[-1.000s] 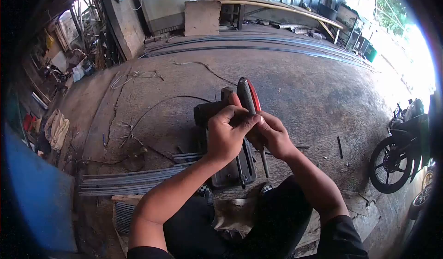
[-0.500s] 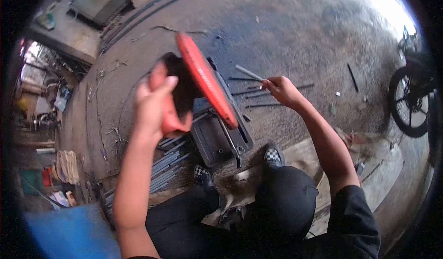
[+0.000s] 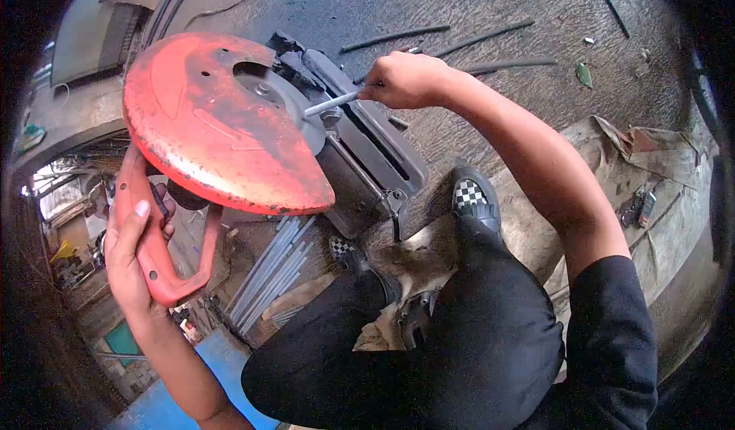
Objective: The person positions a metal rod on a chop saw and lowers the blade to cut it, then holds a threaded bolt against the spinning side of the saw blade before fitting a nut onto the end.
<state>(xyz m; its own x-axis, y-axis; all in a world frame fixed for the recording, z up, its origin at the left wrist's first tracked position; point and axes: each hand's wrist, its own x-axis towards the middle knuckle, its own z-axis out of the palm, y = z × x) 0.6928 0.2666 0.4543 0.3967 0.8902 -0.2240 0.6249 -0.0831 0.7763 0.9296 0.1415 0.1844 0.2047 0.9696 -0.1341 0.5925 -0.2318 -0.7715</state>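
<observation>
A chop saw with a worn red blade guard (image 3: 214, 135) stands on the concrete floor, its arm raised. My left hand (image 3: 134, 250) grips the saw's red handle (image 3: 157, 265) at the lower left. My right hand (image 3: 409, 78) holds a short grey metal rod (image 3: 331, 104), whose free end lies on the saw's dark base (image 3: 383, 154) right beside the blade. My legs in black trousers and checkered shoes (image 3: 471, 196) sit just in front of the base.
Several long metal rods (image 3: 268, 273) lie bundled on the floor under the saw. Cut rod pieces (image 3: 459, 35) lie scattered beyond my right hand. A cloth or sack (image 3: 635, 150) covers the ground to the right.
The view has tilted down and closer. My left hand lifted the saw handle up and to the left. My right hand brought a rod from the floor onto the base by the blade.
</observation>
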